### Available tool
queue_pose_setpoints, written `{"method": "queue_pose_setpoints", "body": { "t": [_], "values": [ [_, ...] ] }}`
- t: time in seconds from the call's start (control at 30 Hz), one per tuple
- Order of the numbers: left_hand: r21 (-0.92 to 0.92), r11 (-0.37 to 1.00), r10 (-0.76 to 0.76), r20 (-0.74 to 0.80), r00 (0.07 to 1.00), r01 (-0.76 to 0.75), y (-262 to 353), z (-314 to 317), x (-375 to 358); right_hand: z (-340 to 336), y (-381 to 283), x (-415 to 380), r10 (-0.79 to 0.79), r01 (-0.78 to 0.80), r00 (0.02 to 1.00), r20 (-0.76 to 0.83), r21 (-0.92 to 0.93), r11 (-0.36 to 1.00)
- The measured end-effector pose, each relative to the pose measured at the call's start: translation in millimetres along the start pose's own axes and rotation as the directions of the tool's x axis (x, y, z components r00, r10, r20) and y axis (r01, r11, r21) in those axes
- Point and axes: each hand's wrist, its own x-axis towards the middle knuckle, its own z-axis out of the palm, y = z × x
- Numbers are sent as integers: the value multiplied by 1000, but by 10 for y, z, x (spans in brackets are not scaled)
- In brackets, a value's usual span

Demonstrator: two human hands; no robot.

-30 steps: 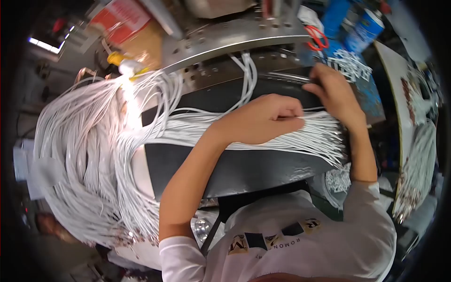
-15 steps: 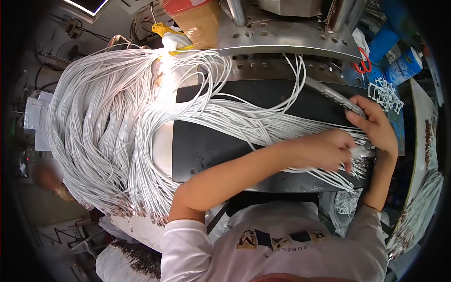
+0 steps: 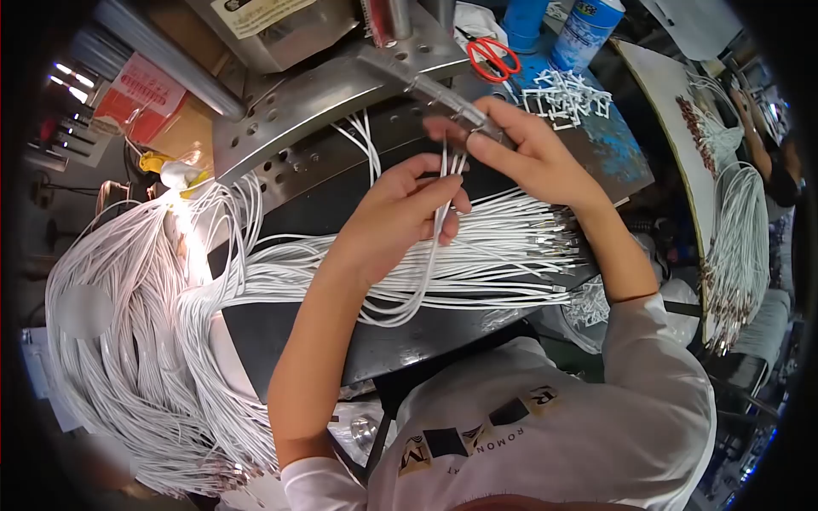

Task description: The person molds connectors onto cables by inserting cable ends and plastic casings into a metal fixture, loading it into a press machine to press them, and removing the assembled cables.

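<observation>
My left hand (image 3: 396, 209) is closed around a few white cables (image 3: 433, 247), their ends raised toward the metal strip. They loop down from its fingers over the bundle. My right hand (image 3: 537, 157) grips a long, slotted metal strip (image 3: 422, 85) near its lower end, just above and beside the left fingertips. Whether the cable ends touch the strip is hard to tell, as the fingers partly hide them. Beneath both hands, a spread bundle of white cables (image 3: 503, 234) with metal-tipped ends lies across a black board (image 3: 281, 345).
A perforated metal plate (image 3: 298, 128) of a machine stands behind the board. At back right are red-handled scissors (image 3: 492, 60), small white plastic pieces (image 3: 567, 95) and a blue spray can (image 3: 586, 34). A large cable mass (image 3: 128, 358) hangs at left; more cables (image 3: 737, 230) lie at right.
My left hand has left the cable ends at the right and lifted a few cables up to the metal strip. The right hand still holds the strip. The view has turned.
</observation>
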Motion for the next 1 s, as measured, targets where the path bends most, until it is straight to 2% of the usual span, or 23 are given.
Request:
{"method": "queue_pose_setpoints", "body": {
  "t": [0.03, 0.07, 0.1, 0.17, 0.2, 0.23, 0.3, 0.4, 0.5, 0.6, 0.7, 0.8, 0.9, 1.0],
  "values": [
    [-14, 1000, -1, -28, 1000, 1, -31, 20, 27, 18, 3, -10, 39, -43, 998, 40, 125, 991],
    [-30, 1000, 0, -59, 998, -1, -71, 43, 60, 16, 14, -4, 13, -21, 997, 80, 102, 995],
    [-45, 999, 2, -92, 996, -6, -89, 57, 78, -5, 7, 1, 19, -19, 994, 107, -1, 1000],
    [61, 998, -4, -107, 994, 10, -69, 59, 59, -36, -4, 1, 41, -8, 987, 158, -202, 979],
    [113, 993, -9, -115, 993, 22, -55, 61, 40, -22, -6, 9, 38, -8, 985, 167, -175, 985],
    [203, 978, -22, -112, 993, 45, -29, 64, 18, -6, 13, 24, -77, 117, 987, 140, -301, 946],
    [377, 922, -46, -111, 993, 85, 50, 63, -32, 13, 71, 64, -311, 333, 941, 136, -539, 774],
    [422, 896, -73, -162, 984, 136, 114, 46, -107, 13, 114, 60, -212, 238, 971, 110, -510, 826],
    [292, 956, 71, -154, 986, -24, -14, -36, -58, 78, 121, 34, 138, -134, 990, 2, -220, 966],
    [228, 964, 183, -198, 963, -136, -36, 46, -14, 91, 220, 53, 131, -135, 991, -41, -160, 978],
    [247, 961, 184, -247, 951, -122, -71, 69, 25, 144, 243, 56, 93, -96, 994, -50, -65, 993],
    [195, 978, 121, -235, 964, -75, -53, 60, 32, 149, 220, 64, -3, -19, 995, -95, -232, 972],
    [187, 978, 139, -250, 958, -93, -66, 57, 38, 124, 204, 72, 43, -55, 996, -73, -169, 984],
    [162, 979, 169, -294, 941, -125, -82, 51, 22, 79, 145, 77, 170, -176, 982, -78, -73, 982]
  ]
}}
